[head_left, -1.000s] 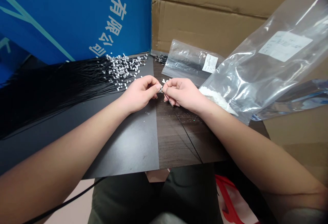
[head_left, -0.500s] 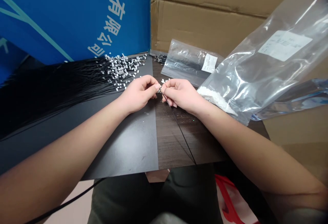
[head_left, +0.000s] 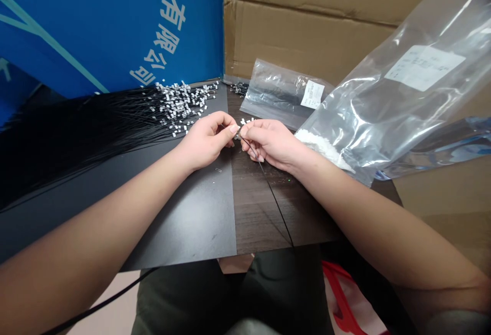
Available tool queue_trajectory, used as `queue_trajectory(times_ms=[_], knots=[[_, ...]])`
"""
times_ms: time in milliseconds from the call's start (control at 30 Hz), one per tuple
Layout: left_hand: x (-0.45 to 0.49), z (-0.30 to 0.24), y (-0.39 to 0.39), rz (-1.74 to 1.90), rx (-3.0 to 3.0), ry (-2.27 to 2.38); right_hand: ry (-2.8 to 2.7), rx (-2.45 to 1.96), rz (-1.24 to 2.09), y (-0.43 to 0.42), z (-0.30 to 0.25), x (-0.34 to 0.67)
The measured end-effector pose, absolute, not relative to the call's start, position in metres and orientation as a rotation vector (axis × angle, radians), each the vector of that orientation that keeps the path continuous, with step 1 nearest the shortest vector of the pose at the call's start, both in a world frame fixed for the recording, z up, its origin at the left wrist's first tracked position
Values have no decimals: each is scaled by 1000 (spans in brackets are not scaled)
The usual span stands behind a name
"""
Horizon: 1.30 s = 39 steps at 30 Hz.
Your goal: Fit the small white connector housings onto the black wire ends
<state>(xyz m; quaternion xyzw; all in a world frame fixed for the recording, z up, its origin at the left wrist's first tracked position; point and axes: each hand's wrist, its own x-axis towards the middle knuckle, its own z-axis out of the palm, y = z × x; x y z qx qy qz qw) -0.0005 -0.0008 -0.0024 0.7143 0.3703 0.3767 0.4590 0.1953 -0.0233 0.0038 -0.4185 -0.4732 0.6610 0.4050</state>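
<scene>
Left hand and right hand together at the middle of the table, fingertips all but meeting! Left fingertips pinched on a tiny metal terminal, too small to make out in detail, and right fingers closed just beside it on a thin black wire. That wire trailing from the right hand across the dark wood tabletop, down toward the near edge. Just past the fingertips, a few white connectors on the wood. Over on the left, a huge fan of black wires spread across a black sheet, white-tagged ends heaped at the far side. Beyond the right hand, a small clear plastic bag with a paper label, and a larger clear bag leaning in from the right, white bits piled in its lower corner. Behind it all, a cardboard box and a blue board with white lettering. Below the table edge, dark trousers and a red-and-white bag.
</scene>
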Motion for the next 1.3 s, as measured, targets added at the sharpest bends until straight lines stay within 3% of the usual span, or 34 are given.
queue_trajectory(times_ms=[667,967,1167,1300], knots=[[2,1,-4,905,1786,1017,-1279,-1166,1536,-25,6,197],[3,6,-6,904,1717,1085,-1461,-1270,1063,-23,15,206],[1,4,-4,898,1729,1036,-1483,-1295,1291,-26,14,205],[0,2,-3,850,1752,966,-1497,-1210,1240,-25,12,207]])
